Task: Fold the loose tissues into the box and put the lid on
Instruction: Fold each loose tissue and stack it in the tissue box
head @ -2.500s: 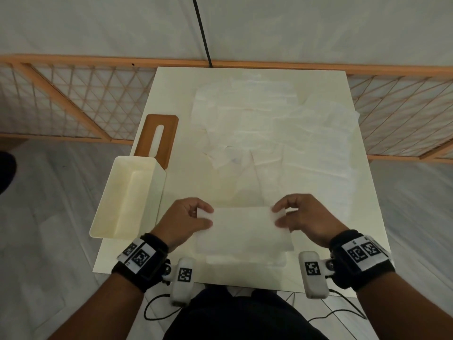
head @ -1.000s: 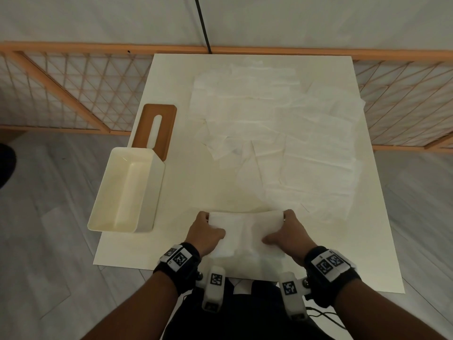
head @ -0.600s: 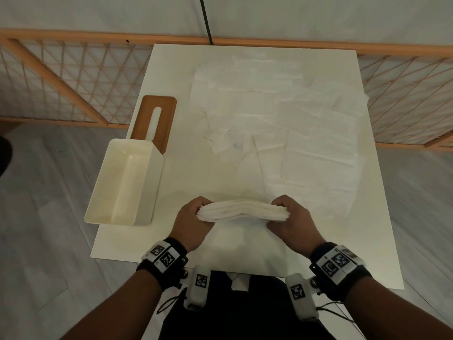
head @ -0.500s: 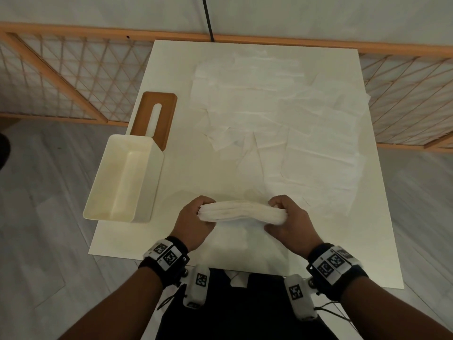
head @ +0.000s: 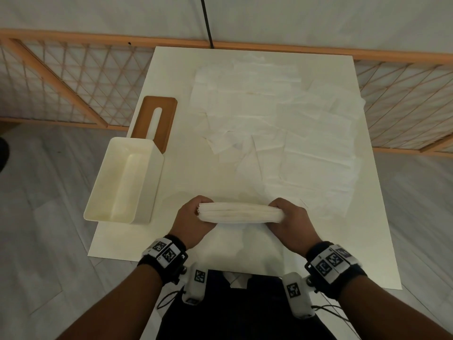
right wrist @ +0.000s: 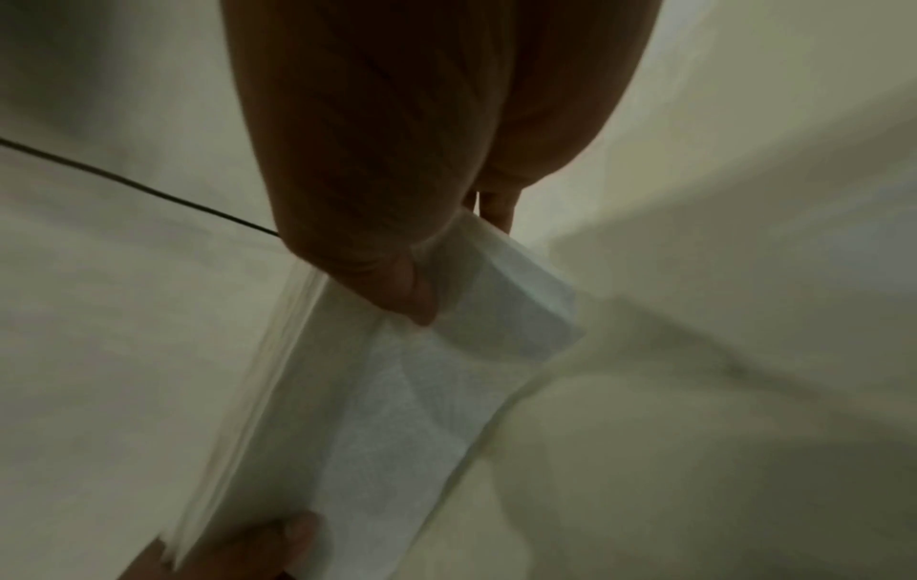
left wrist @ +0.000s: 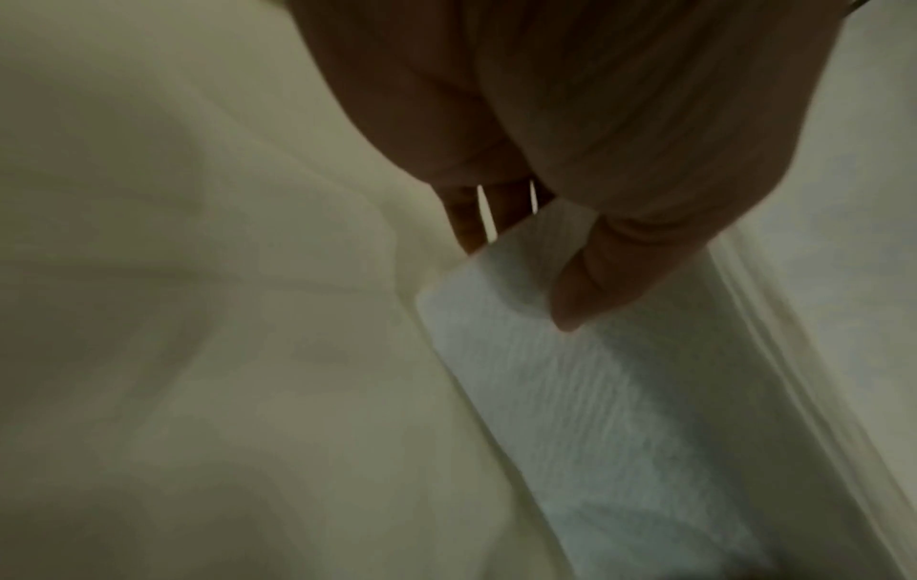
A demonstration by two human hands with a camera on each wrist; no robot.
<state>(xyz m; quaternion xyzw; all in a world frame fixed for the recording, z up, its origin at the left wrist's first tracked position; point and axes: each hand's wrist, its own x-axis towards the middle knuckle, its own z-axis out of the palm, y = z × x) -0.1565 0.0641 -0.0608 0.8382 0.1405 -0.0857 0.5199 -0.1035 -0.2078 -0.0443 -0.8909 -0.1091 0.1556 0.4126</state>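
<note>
A folded stack of white tissues (head: 239, 212) is held on edge just above the near middle of the table. My left hand (head: 193, 218) grips its left end and my right hand (head: 290, 219) grips its right end. In the left wrist view my thumb presses the stack (left wrist: 595, 392); in the right wrist view the stack (right wrist: 397, 392) is pinched the same way. The cream box (head: 123, 182) stands open at the table's left edge. Its brown slotted lid (head: 155, 125) lies flat behind it. Several loose tissues (head: 282, 133) are spread over the far and right table.
The white table (head: 179, 119) has a near edge close to my body and a left edge under the box. A wooden lattice fence (head: 61, 82) runs behind and beside it. A black cable (head: 206, 20) hangs down the wall.
The tissue stack lay flat on the table under both hands; I folded it, lifted it and turned it on edge. It now sits a little higher between the hands.
</note>
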